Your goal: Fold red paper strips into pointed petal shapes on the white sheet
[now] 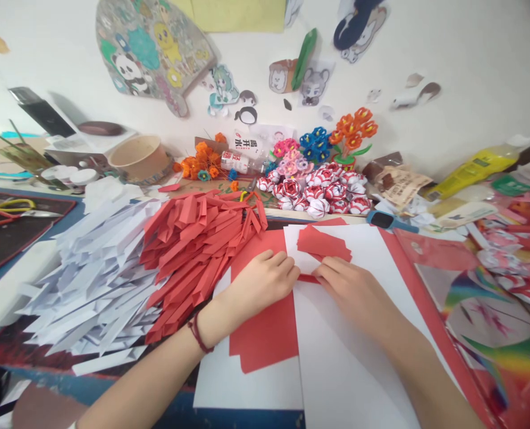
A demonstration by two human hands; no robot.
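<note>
Over the large white paper sheet, I've got one narrow red paper strip pinched between the fingertips of my left hand and right hand, one end each; looks mid-fold, so unfinished. Done, apparently: big heap of folded red paper strips, plus a heap of folded white paper strips, both off to the left. Remaining, I'd judge: the small stack of flat red paper rectangles just beyond my fingers, maybe the flat red paper beneath my left hand too.
</note>
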